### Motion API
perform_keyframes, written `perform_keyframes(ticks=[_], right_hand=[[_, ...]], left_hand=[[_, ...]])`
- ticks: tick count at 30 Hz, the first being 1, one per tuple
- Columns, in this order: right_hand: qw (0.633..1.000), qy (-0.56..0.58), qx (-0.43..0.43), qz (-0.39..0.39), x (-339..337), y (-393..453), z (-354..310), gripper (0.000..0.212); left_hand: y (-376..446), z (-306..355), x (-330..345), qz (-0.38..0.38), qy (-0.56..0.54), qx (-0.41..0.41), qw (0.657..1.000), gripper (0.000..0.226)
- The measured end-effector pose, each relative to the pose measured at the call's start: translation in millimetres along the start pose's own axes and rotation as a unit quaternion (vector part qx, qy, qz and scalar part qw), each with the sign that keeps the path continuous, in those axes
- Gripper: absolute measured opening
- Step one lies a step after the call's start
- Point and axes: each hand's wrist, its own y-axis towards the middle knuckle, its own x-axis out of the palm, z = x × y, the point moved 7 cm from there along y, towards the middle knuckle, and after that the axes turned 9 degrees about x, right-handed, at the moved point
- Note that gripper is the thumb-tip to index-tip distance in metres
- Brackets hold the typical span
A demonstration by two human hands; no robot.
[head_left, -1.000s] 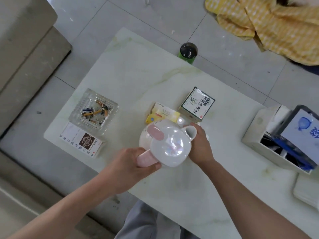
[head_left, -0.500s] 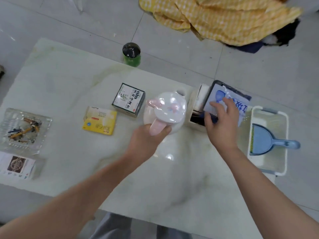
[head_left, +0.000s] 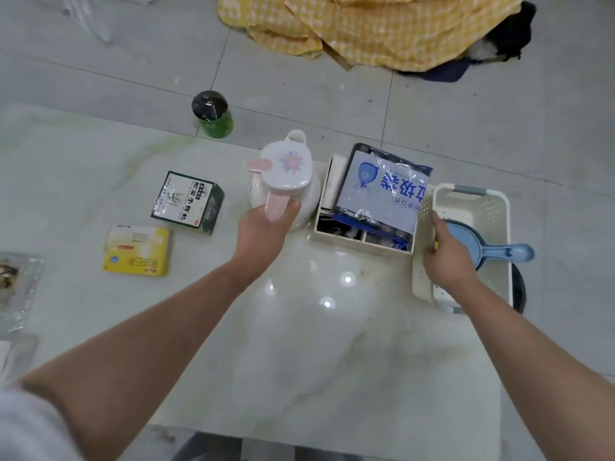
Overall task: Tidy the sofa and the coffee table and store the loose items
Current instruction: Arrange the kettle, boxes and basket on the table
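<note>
A white kettle with a pink handle stands on the marble coffee table, close to the far edge. My left hand is closed around the pink handle. To its right a cream organiser box holds a blue-printed plastic pack. My right hand grips the left wall of a white perforated basket at the table's right end. A blue dustpan lies inside that basket.
A dark green box and a yellow box lie left of the kettle. A glass ashtray shows at the left edge. On the tiled floor beyond stand a green jar and a yellow checked cloth.
My left hand carried the kettle rightward and set it beside the organiser box. My right hand left the kettle, touched the plastic pack, then moved right onto the basket's wall.
</note>
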Motion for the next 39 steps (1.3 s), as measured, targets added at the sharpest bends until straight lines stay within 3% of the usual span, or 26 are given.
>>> perform_keyframes(ticks=[4,10,15,22,25,28,30,34,36,39], right_hand=[[0.998,0.034,-0.018,0.048,-10,20,-1,0.069],[0.989,0.117,0.031,0.081,-26,43,13,0.039],[0.991,0.085,0.054,0.086,-23,38,37,0.061],[0.992,0.085,0.063,0.069,-21,33,33,0.062],[0.989,0.101,0.072,0.075,-28,31,30,0.061],[0.968,0.163,0.099,0.166,-46,18,23,0.054],[0.956,0.187,0.04,0.22,-51,-5,-11,0.036],[0.946,0.188,-0.114,0.24,-17,-87,-118,0.018],[0.947,0.174,-0.187,0.196,23,-140,-173,0.019],[0.957,0.177,-0.229,0.024,115,-195,-251,0.022]], left_hand=[[-1,1,16,-0.017,-0.012,0.006,1.0,0.055],[-8,14,50,-0.028,-0.047,-0.015,0.998,0.052],[-10,23,71,-0.028,-0.042,-0.042,0.998,0.048],[-20,27,66,-0.053,-0.013,-0.029,0.998,0.049],[-28,22,40,-0.044,-0.005,0.011,0.999,0.036],[-41,-1,-8,-0.006,0.019,0.04,0.999,0.037],[-47,-24,-48,0.018,0.041,0.044,0.998,0.031],[-47,-68,-137,0.062,0.056,0.017,0.996,0.021],[-43,-80,-180,0.083,0.064,0.018,0.994,0.017],[-32,-103,-252,0.117,0.071,0.029,0.99,0.016]])
